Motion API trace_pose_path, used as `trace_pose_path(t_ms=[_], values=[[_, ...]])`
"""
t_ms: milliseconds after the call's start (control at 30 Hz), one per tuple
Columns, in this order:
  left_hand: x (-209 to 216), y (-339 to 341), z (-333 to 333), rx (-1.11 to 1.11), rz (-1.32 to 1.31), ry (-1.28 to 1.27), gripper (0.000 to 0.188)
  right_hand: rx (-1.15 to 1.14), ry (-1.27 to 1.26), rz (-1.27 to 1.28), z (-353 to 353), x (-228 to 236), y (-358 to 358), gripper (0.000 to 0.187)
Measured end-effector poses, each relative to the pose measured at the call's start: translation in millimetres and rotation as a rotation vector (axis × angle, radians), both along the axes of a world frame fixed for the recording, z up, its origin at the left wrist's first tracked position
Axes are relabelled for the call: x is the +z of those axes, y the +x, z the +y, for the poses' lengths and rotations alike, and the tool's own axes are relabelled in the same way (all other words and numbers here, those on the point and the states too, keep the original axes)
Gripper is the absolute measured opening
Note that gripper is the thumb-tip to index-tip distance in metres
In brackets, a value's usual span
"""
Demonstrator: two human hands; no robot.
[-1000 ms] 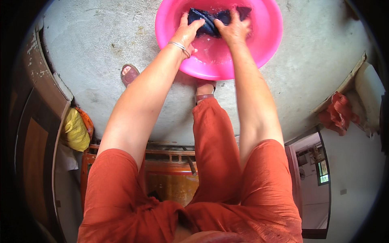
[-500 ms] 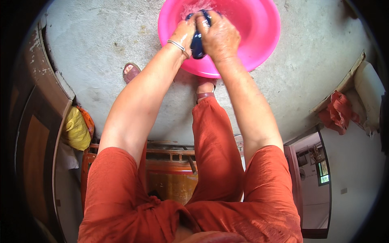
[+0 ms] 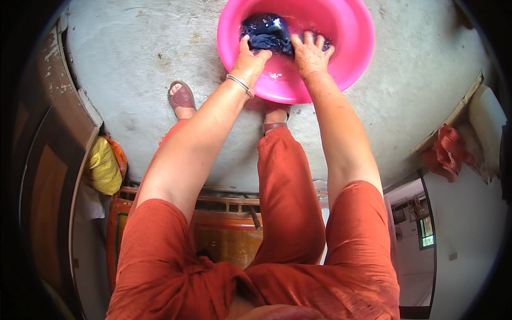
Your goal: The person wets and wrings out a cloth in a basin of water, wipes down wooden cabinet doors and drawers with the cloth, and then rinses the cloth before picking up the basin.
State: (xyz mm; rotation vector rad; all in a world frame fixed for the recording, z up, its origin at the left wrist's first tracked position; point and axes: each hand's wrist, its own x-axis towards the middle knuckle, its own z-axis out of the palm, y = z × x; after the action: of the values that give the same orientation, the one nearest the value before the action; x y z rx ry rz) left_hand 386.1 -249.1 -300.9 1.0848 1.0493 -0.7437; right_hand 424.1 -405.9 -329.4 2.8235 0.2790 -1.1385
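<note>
A wet dark navy cloth [image 3: 265,35] lies bunched in the water of a bright pink basin [image 3: 352,69]. At its near left edge is my left hand [image 3: 249,65], thumb and a finger spread apart against the fabric; the other fingers are partly hidden. My right hand [image 3: 311,55] rests with fingers splayed on a darker part of the cloth at the right, the fingertips in the water. Both hands are inside the basin, a short gap between them. A light bangle [image 3: 240,84] circles my left wrist.
The basin stands on a grey concrete floor [image 3: 138,80], with my sandalled feet on its near side. A wooden bench [image 3: 226,224] is behind my legs. Dark wooden furniture [image 3: 48,176] and a yellow bag [image 3: 103,168] stand left; a red bag [image 3: 448,152] hangs right.
The hands were pressed together around the bunched cloth over the basin's near side. Now they are apart, and the cloth has dropped and spread in the water.
</note>
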Motion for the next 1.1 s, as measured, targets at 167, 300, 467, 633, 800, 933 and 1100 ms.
trace_pose_path(t_ms=[167, 300, 467, 633, 800, 933, 1100], values=[[36.0, 14.5, -4.2, 0.125, 0.263, -0.061, 0.08, -0.075, 0.289, -0.278, -1.1, 39.6, 9.8, 0.04], [74.5, 39.1, -2.2, 0.182, 0.306, -0.592, 0.058, -0.185, 0.739, -0.441, 2.5, 116.8, 0.7, 0.041], [104.4, 47.9, -16.5, 0.35, 0.17, -0.64, 0.032, -0.382, 0.944, -0.265, 13.9, 224.4, -13.5, 0.038], [137.7, 53.3, -9.9, 0.328, 0.18, -0.731, 0.051, -0.535, 1.12, -0.013, 7.1, 297.4, -22.0, 0.036], [185.9, 60.8, -11.4, 0.149, 0.108, -0.847, 0.068, -1.168, 1.346, 0.096, -6.2, 304.8, -9.8, 0.064], [216.4, 44.1, -25.5, 0.145, 0.05, -0.832, 0.057, -1.059, 1.18, -0.251, -5.3, 272.1, 4.5, 0.042], [238.9, 35.2, -37.5, 0.053, -0.035, -0.732, 0.046, -0.994, 0.887, -0.196, -8.6, 245.5, 12.0, 0.03]])
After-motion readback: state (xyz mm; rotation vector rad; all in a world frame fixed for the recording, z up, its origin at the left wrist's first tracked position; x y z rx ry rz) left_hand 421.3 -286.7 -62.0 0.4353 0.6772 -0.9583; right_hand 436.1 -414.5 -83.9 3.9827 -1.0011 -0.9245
